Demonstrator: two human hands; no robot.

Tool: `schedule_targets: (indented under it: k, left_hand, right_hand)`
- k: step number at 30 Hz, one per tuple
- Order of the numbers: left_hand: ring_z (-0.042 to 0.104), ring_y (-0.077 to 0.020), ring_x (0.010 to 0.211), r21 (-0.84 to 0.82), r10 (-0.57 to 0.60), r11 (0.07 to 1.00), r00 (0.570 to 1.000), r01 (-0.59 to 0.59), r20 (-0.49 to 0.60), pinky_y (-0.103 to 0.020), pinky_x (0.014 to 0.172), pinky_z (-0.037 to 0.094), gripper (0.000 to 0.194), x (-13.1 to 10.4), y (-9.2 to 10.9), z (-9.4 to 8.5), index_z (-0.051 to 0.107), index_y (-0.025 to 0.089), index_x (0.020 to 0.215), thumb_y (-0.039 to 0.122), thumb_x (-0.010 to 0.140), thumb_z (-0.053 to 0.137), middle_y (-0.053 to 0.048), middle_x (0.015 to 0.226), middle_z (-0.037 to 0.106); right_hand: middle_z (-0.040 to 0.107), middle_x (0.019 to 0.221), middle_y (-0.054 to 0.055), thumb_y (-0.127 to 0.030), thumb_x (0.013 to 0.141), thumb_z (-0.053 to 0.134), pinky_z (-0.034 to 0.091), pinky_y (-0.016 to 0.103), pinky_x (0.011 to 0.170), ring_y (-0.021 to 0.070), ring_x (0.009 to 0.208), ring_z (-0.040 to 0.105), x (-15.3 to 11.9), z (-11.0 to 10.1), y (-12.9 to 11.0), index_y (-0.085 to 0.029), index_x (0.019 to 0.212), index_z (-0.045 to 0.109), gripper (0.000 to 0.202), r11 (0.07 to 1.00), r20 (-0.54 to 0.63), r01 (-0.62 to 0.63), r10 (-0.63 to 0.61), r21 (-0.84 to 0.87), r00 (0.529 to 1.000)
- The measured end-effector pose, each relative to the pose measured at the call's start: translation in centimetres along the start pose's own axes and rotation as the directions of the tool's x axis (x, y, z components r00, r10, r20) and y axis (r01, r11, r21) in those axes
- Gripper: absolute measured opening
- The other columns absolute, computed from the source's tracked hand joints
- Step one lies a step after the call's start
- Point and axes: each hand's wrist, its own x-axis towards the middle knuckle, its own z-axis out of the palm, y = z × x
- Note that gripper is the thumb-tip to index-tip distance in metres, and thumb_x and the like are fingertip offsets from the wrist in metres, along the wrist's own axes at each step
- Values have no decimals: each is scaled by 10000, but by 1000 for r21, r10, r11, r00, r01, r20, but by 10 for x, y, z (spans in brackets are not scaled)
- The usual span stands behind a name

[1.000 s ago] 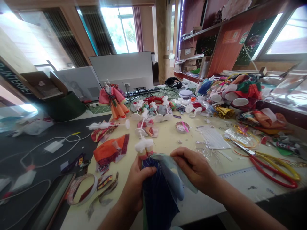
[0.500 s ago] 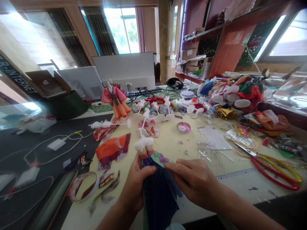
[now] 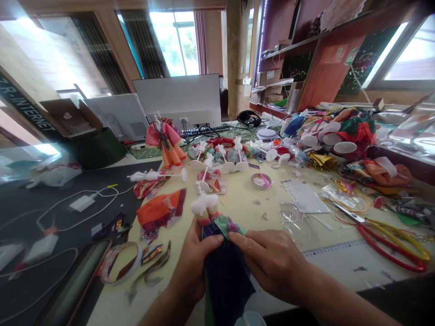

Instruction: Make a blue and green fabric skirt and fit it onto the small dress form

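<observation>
A small white doll mannequin (image 3: 204,203) stands in front of me, wrapped in a long dark blue skirt (image 3: 227,276). My left hand (image 3: 192,262) is closed round the mannequin's body, its thumb pressing on the blue cloth. With its fingers pinched, my right hand (image 3: 272,253) holds a light green cloth piece with a purple flower (image 3: 233,226) against the mannequin's right side. The round base (image 3: 250,318) shows in part at the bottom edge. My palms hide some of the cloth.
Left of my hands lie an orange cloth piece (image 3: 161,208), a tape roll (image 3: 120,265) and a phone (image 3: 74,285). On the right are scissors (image 3: 390,240), a ruler (image 3: 340,251) and a small bowl (image 3: 261,180). A dressed doll mannequin (image 3: 165,140) and bare ones stand behind.
The right fingers have shifted slightly left along the green flowered cloth, bending its edge. The left hand keeps its hold. The whole view has moved a little.
</observation>
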Motion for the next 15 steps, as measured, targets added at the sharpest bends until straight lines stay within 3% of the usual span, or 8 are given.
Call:
schedule_targets:
  k: [9,15]
  left_hand:
    - [659,-161,678,-30,-9,1000,999,8,-31,-239,638,508,309,0,-1,1,558,168,918,86,641,669,-6,766,679]
    - [644,-152,673,-129,-163,978,986,164,21,-251,658,505,285,-3,-2,-4,603,152,913,61,644,628,-24,756,673]
  right_hand:
    - [571,680,0,-142,905,407,308,264,495,123,550,496,-1,-1,3,-141,1155,521,275,998,31,-60,59,37,998]
    - [617,729,11,-160,905,430,369,245,543,122,602,556,-1,0,1,-173,1128,534,246,976,63,-141,133,167,989]
